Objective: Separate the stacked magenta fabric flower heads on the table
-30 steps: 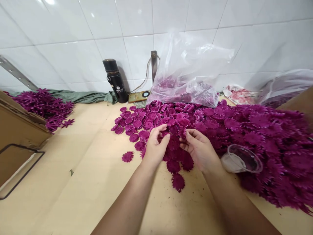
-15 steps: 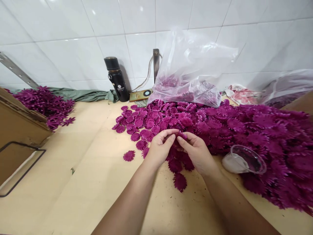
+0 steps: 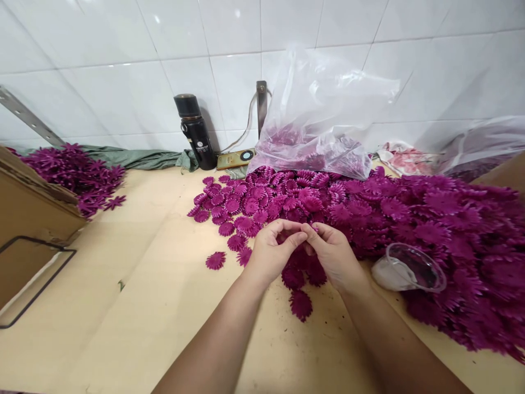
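My left hand (image 3: pixel 271 250) and my right hand (image 3: pixel 333 256) meet over the purple pile, thumbs and forefingers pinched together. Between them is a purple artificial flower petal piece (image 3: pixel 315 229), mostly hidden by the fingers. Under and just below the hands lie several loose petal pieces, the nearest one (image 3: pixel 301 305) flat on the table. Round scalloped petal pieces (image 3: pixel 251 206) are scattered to the left of the hands. On the right they build up into a large heap (image 3: pixel 443 219).
A clear plastic cup (image 3: pixel 414 268) with something white lies tipped by the heap. Behind are a plastic bag (image 3: pixel 320 120), a black bottle (image 3: pixel 196 134) and a gold-coloured device (image 3: pixel 235 159). At left are star-shaped purple pieces (image 3: pixel 77 169) and a cardboard box (image 3: pixel 33 219).
The fingertips have drawn closer and overlap, with the left thumb shifted right. Less of the petal piece shows between them now. Everything else on the table looks the same.
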Tool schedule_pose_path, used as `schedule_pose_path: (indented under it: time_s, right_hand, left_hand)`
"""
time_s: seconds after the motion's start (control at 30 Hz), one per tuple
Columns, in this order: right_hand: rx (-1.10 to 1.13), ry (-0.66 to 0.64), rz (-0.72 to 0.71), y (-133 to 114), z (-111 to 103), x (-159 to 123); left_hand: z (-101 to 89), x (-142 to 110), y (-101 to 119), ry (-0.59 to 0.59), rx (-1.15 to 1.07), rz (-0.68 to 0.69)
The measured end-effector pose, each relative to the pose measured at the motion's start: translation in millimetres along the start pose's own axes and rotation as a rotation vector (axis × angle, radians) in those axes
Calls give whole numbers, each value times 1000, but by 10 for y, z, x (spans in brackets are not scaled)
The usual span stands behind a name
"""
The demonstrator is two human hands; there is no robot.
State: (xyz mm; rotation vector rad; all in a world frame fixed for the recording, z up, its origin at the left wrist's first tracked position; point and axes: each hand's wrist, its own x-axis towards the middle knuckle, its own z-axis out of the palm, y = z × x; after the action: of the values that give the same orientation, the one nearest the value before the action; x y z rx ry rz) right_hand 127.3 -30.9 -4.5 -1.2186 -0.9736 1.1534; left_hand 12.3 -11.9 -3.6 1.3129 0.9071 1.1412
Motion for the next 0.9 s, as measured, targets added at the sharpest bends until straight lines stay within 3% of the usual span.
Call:
schedule_pose_path:
  time_s: [0.23,0.33,0.5,0.63,0.7,0.77,0.83,0.9]
  right_hand:
    - [37,-107,-53,2,18,-33]
    - [-97,-127,-120,-20,26,-60]
    - [-429,-94,-364,-58,-4,-80]
    - [-535,-94,-473,-129,-5,-152]
    - [-516,-184,-515,-198,29,-238]
    - [-485,-327,-563,-261,68,-318]
    - [-511,-367,-589,-277,77,-334]
    - [-588,-206,-569,-223,29,-257]
  left_hand:
    - [-43,54,-4,111,-187,-84]
    - [-30,43,-3,152,-233,-116]
    - [104,-29,3,216,-297,-171]
    - [104,-1,-25,249,-329,-182]
    - [-7,59,-19,332,-355,-267]
    - [-151,115,16,500,-401,-398]
    - [-239,135,58,549,-399,-257]
    - [-207,116,70,380,-280,-165]
